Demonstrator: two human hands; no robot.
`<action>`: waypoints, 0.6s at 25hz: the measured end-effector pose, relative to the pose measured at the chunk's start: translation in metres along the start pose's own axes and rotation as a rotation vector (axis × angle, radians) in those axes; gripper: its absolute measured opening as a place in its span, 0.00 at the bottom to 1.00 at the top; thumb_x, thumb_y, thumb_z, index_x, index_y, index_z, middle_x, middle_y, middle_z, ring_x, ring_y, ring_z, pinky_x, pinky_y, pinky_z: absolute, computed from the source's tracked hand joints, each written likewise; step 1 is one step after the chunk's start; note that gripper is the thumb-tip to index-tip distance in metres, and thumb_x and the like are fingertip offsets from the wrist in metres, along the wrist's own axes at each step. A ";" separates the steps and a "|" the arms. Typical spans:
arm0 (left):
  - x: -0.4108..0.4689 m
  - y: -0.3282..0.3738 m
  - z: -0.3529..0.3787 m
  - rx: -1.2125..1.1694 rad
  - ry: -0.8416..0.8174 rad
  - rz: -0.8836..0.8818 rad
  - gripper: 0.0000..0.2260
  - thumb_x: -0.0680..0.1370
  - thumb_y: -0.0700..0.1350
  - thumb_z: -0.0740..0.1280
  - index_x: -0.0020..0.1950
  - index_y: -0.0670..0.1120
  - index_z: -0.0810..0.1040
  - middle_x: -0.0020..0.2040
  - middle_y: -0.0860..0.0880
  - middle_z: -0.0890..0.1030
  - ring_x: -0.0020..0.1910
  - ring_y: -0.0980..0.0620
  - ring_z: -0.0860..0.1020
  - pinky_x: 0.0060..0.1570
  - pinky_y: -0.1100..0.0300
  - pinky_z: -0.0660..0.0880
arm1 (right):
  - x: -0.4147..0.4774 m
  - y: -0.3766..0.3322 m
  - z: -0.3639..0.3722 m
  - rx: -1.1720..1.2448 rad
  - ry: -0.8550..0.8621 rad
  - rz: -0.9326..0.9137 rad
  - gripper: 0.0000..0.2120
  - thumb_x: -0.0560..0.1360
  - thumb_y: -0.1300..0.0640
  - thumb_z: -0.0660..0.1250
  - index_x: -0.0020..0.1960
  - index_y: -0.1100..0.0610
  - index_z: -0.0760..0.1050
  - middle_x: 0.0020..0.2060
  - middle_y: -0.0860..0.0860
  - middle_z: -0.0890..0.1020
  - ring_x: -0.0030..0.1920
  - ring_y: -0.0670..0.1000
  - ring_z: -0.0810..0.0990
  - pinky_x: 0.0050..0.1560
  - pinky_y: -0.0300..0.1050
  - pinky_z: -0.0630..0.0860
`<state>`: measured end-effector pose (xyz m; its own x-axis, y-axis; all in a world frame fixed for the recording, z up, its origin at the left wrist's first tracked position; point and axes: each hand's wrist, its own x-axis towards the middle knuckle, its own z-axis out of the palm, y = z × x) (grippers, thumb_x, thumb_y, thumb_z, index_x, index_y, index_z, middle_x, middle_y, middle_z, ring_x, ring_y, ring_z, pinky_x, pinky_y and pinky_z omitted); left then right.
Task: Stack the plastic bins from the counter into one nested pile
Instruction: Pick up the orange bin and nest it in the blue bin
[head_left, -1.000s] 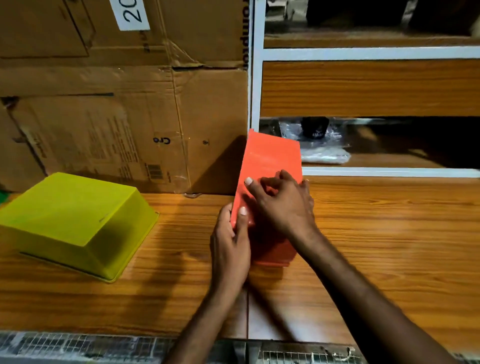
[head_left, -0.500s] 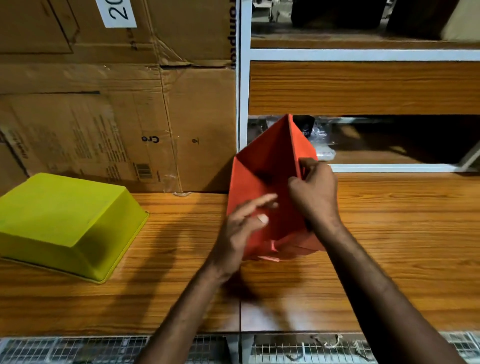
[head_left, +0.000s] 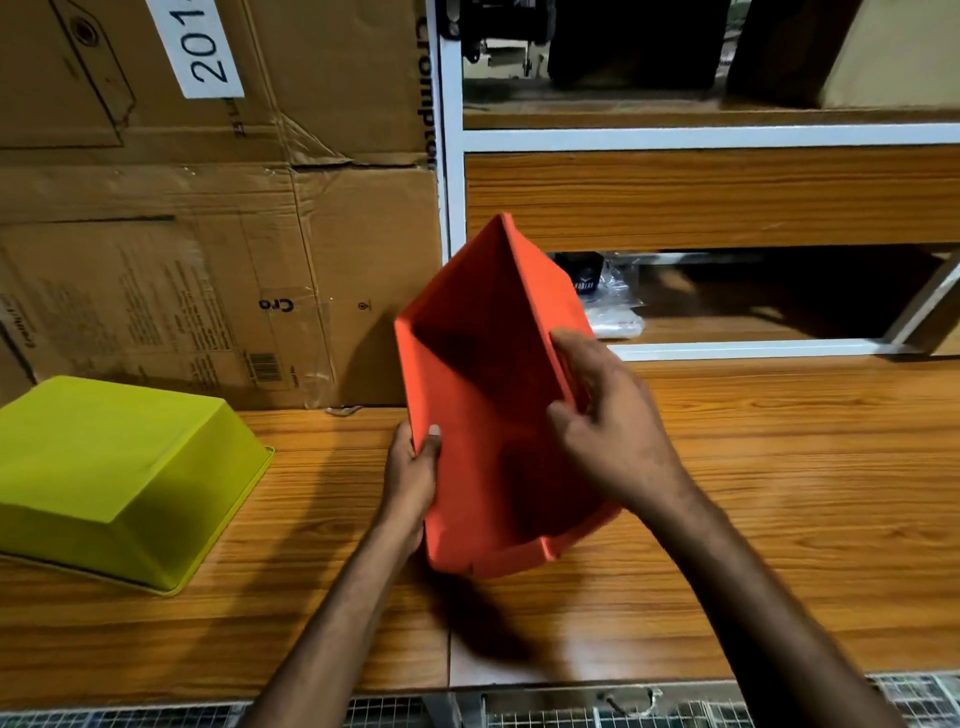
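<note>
The orange bin (head_left: 483, 415) is held tilted over the middle of the desk (head_left: 779, 493), with its open mouth facing the wearer and one far corner raised toward the shelf (head_left: 727, 327). Its low near edge is close to the desk; contact cannot be confirmed. The left grip (head_left: 413, 473) clasps the bin's left rim, thumb on the inner face and fingers behind the wall. The right grip (head_left: 613, 436) is curled round the right wall, thumb inside and fingers over the rim. The green bin (head_left: 114, 457) lies upside down on the desk at the left, well apart from the orange bin and touched by neither grip. No bin is nested in another. Cardboard boxes (head_left: 208, 286) stand stacked against the back of the desk behind the green bin; the upper one bears a white label (head_left: 205, 52) reading "201". A clear plastic bag (head_left: 615, 317) lies on the shelf behind the orange bin. Wire mesh (head_left: 675, 712) runs along the desk's near edge.
</note>
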<state>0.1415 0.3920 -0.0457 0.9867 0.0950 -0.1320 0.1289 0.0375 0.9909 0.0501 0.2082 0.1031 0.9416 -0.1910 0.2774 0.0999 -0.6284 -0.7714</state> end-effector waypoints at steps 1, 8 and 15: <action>0.000 -0.002 0.001 0.005 0.021 0.025 0.09 0.83 0.48 0.66 0.62 0.50 0.78 0.56 0.48 0.85 0.54 0.47 0.83 0.54 0.52 0.78 | -0.007 0.001 -0.002 -0.115 -0.040 -0.086 0.39 0.67 0.59 0.64 0.80 0.55 0.66 0.77 0.53 0.71 0.77 0.51 0.68 0.78 0.39 0.59; 0.008 0.010 0.032 0.023 0.036 -0.106 0.09 0.80 0.46 0.68 0.55 0.43 0.81 0.56 0.37 0.85 0.50 0.43 0.84 0.47 0.50 0.80 | -0.032 0.010 0.015 -0.399 -0.187 -0.291 0.46 0.73 0.53 0.62 0.85 0.50 0.41 0.85 0.50 0.44 0.84 0.51 0.40 0.82 0.53 0.45; -0.021 0.031 0.060 -0.263 0.040 -0.060 0.09 0.78 0.43 0.69 0.58 0.48 0.83 0.57 0.44 0.86 0.54 0.46 0.82 0.55 0.53 0.77 | 0.018 0.062 -0.024 0.069 -0.069 -0.102 0.42 0.67 0.68 0.56 0.82 0.58 0.60 0.79 0.53 0.67 0.79 0.50 0.64 0.79 0.47 0.62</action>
<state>0.1310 0.3318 -0.0110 0.9726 0.1242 -0.1967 0.1520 0.3007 0.9415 0.0651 0.1474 0.0742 0.9451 -0.0753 0.3180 0.2155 -0.5880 -0.7796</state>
